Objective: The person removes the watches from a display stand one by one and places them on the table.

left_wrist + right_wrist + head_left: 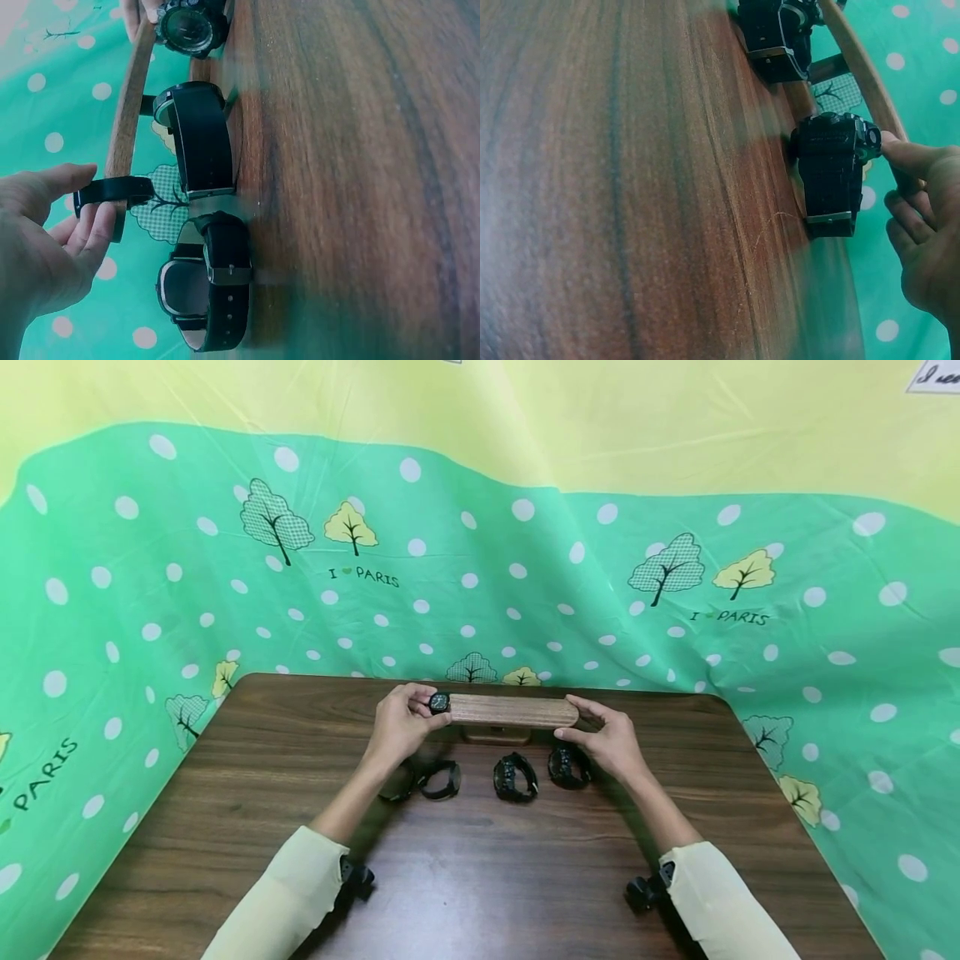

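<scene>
A wooden watch stand has a long horizontal bar (513, 711) over a small base (495, 735) near the table's back edge. Around the bar's left end loops a black wristwatch (439, 702), its square face upward. My left hand (401, 724) holds this watch between thumb and fingers; in the left wrist view, the fingertips lie under the band (116, 190). My right hand (609, 740) grips the bar's rounded right end, thumb on the near side. In the right wrist view, a chunky black watch (829, 176) stands on the table beside that end.
Several black watches lie in a row before the stand: a strap watch (440, 779), a chunky one (515, 777) and others at either end. The brown wooden table (480, 877) reaches back to a green and yellow printed cloth (480, 585).
</scene>
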`<state>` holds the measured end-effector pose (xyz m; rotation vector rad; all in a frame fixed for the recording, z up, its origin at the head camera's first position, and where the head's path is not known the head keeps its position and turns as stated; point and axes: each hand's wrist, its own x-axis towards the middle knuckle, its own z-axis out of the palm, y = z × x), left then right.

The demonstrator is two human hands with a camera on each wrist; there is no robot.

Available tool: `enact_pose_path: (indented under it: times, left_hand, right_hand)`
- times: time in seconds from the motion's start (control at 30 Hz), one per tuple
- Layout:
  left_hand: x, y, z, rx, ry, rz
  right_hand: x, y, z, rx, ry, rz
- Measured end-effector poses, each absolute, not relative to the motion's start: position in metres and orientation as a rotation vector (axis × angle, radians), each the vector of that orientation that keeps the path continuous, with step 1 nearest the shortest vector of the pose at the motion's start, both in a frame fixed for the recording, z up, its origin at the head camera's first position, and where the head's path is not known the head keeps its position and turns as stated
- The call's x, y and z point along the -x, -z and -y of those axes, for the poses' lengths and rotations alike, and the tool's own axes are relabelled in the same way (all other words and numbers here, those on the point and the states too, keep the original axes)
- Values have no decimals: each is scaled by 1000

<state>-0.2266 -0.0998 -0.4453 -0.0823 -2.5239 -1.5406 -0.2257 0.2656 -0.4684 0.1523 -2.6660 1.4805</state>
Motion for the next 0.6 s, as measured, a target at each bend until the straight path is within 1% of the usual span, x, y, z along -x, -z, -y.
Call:
enact_pose_path:
  times: [0.33,0.6]
  left_hand:
    - [226,448,114,-6,1625,2531]
    - [227,449,123,-24,1673,2542]
  right_hand:
    - [223,468,-265,-139,-1488,2670]
    - [224,466,-264,-148,-1497,2662]
